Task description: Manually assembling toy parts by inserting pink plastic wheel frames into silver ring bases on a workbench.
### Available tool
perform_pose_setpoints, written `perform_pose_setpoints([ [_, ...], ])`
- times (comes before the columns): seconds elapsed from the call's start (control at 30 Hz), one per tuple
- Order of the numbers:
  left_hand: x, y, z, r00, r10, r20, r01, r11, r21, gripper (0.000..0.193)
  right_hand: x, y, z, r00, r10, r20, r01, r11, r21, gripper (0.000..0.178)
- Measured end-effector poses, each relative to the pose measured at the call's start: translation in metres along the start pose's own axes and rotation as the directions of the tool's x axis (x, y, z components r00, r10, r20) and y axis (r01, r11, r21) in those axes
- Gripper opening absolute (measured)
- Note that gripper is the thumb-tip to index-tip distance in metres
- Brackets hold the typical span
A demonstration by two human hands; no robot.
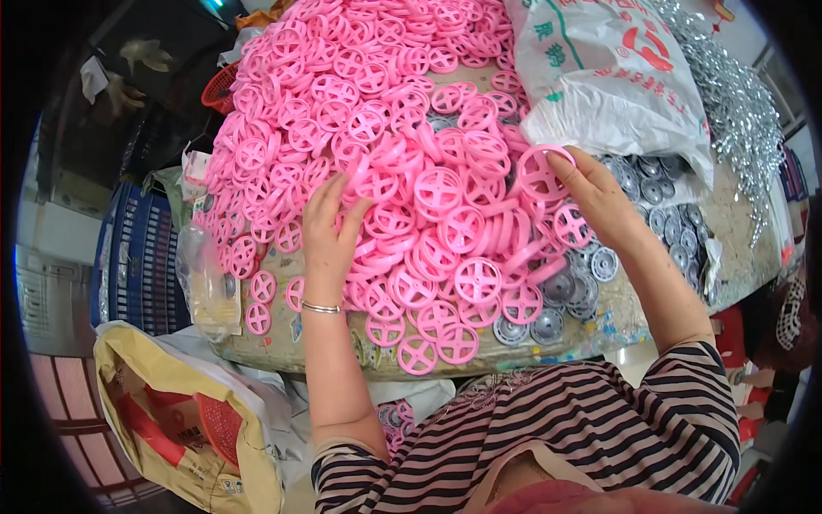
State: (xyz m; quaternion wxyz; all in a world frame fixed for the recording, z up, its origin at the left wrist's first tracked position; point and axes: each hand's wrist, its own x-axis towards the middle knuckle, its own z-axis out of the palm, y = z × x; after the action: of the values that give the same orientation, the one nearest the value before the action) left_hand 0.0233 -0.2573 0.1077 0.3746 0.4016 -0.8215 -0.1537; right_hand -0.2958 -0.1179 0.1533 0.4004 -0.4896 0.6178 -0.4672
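Note:
A large heap of pink plastic spoked wheels point(441, 190) covers most of the table. My right hand point(599, 193) pinches one pink wheel point(538, 178) by its rim, between thumb and fingers, at the heap's right side. At the heap's left side is my left hand point(330, 227), fingers stretched and thumb apart, touching or just beside the wheels; I see nothing in its grasp. Grey round wheel-like discs point(561, 291) lie under and beside the pink ones, near the front edge and below my right hand.
A white printed sack point(612, 77) lies at the back right, with silver tinsel point(728, 103) beyond it. More grey discs point(681, 231) sit right of my forearm. A clear plastic bag point(205, 283) rests at the left edge. Below stands an open yellow-lined sack point(116, 351).

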Motion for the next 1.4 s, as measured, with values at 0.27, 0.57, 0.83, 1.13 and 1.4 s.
perform_pose_setpoints([
  [0.27, -0.114, 0.123, 0.059, 0.995, -0.093, -0.030, 0.044, 0.700, -0.712, 0.038, -0.107, 0.012, 0.030, 0.961, 0.169, 0.218, -0.221, 0.945, 0.240, 0.030],
  [0.57, -0.203, 0.178, 0.094, 0.909, -0.336, 0.248, 0.403, 0.547, -0.734, 0.022, -0.168, 0.065, 0.039, 0.938, 0.148, 0.313, -0.178, 0.982, 0.067, 0.034],
  [0.83, -0.254, 0.135, 0.067, 0.776, -0.629, -0.056, 0.430, 0.592, -0.682, 0.017, -0.154, 0.103, 0.043, 0.833, -0.493, 0.252, 0.524, 0.554, -0.647, 0.083],
  [1.13, -0.223, 0.121, 0.081, 0.818, -0.569, 0.085, 0.536, 0.701, -0.470, 0.021, -0.102, 0.116, 0.081, 0.714, -0.517, 0.472, 0.673, 0.322, -0.666, 0.070],
  [1.4, -0.198, 0.108, 0.095, 0.797, -0.577, 0.180, 0.558, 0.589, -0.584, 0.019, -0.065, 0.123, 0.086, 0.704, -0.574, 0.418, 0.644, 0.268, -0.717, 0.062],
])
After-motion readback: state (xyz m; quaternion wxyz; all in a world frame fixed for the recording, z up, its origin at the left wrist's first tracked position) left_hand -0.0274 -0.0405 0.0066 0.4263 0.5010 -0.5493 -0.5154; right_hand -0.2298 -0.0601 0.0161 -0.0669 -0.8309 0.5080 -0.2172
